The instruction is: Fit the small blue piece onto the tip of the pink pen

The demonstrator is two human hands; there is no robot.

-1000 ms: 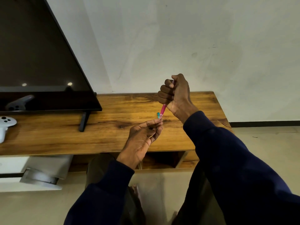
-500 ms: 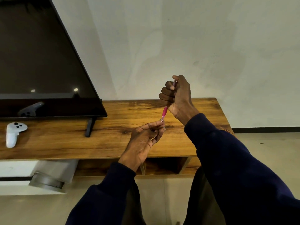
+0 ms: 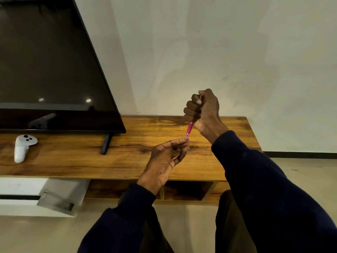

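Change: since the earlier frames both hands sit lower and nearer the wooden TV cabinet (image 3: 73,161)'s front edge; a small teal piece seen by the tip is now mostly hidden.
Right hand (image 3: 202,110): fist wrapped round the slim pink plastic pen (image 3: 189,129), tip slanting down, steadying it.
Left hand (image 3: 167,156): fingertips pinch at the pen's tip.
Pen: glossy pink barrel, over the cabinet's right half.
Elsewhere: white game controller (image 3: 22,147) near the left end, below the black television (image 3: 45,70).

I held my right hand (image 3: 202,110) raised in a fist, fingers curled tight and thumb on top, while my left hand (image 3: 166,159) sat just below it with thumb and fingertips pinched together, both forearms in dark sleeves reaching forward.
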